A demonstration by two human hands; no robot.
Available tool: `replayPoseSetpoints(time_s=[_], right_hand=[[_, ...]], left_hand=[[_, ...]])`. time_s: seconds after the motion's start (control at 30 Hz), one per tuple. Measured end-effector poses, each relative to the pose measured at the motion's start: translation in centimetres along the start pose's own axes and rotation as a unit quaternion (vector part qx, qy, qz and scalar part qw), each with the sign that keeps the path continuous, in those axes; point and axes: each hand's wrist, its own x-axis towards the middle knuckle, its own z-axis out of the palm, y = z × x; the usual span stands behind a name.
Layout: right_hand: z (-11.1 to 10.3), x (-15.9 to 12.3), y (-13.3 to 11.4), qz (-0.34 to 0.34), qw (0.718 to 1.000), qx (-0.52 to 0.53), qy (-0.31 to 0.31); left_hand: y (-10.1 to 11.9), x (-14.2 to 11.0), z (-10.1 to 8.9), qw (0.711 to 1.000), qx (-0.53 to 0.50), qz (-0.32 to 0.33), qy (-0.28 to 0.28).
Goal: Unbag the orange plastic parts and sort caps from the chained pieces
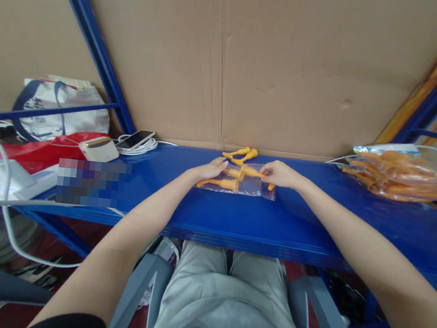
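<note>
Grip of the right hand [280, 174] is clamping the end of an orange piece [251, 172] at frame centre; whether the left hand [214, 169] is gripping or merely touching cannot be told. A clear bag [255, 188] is lying between the hands on the blue counter [217, 215], orange parts [229, 184] showing at its left.

Both arms reach forward, left hand [215, 169] flatter (right hand [279, 174] pinching).

A workshop-like packing spot: blue metal shelf bench [214, 212], cardboard backing [289, 73], bagged orange plastic parts [399, 173].
</note>
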Motion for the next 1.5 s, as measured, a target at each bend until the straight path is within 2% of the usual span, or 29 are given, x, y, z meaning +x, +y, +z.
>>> replayPoseSetpoints(time_s=[0.1, 0.3, 0.43, 0.67, 0.9, 1.07, 1.17, 1.27, 1.37, 1.5], right_hand=[[0.4, 0.2, 0.1, -0.011, 0.999, 0.041, -0.007], [1.5, 0.4, 0.2, -0.001, 0.989, 0.144, -0.015], [1.6, 0.2, 0.3, -0.006, 0.982, 0.183, -0.044], [1.4, 0.2, -0.2, -0.049, 0.989, 0.128, -0.054], [3.4, 0.8, -1.2, -0.040, 0.998, -0.034, 0.039], [4.3, 1.4, -1.2, -0.044, 0.997, -0.036, 0.051], [4.6, 1.8, -0.8, -0.080, 0.995, -0.014, 0.058], [4.6, 2.1, -0.3, -0.143, 0.987, 0.039, 0.066], [4.4, 2.2, 0.1, -0.175, 0.977, 0.090, 0.077], [4.4, 2.1, 0.8, -0.190, 0.974, 0.074, 0.099]], left_hand=[[0.5, -0.2, -0.2, 1.000, -0.008, -0.017, 0.016], [1.5, -0.8, -0.5, 1.000, -0.017, 0.026, 0.005], [1.3, -0.8, -0.6, 0.999, -0.033, -0.006, 0.032], [0.8, -0.5, -0.7, 0.997, -0.067, -0.017, 0.039], [2.0, -0.9, -0.2, 0.990, -0.135, 0.010, 0.026], [2.3, -0.6, 0.0, 0.987, -0.153, -0.002, 0.049], [2.3, -0.4, 0.1, 0.986, -0.156, -0.011, 0.055], [2.3, -0.4, -0.1, 0.989, -0.132, -0.016, 0.067], [2.2, -0.3, -0.4, 0.995, -0.051, -0.013, 0.079], [2.1, -0.5, -0.9, 0.996, 0.047, 0.017, 0.069]])
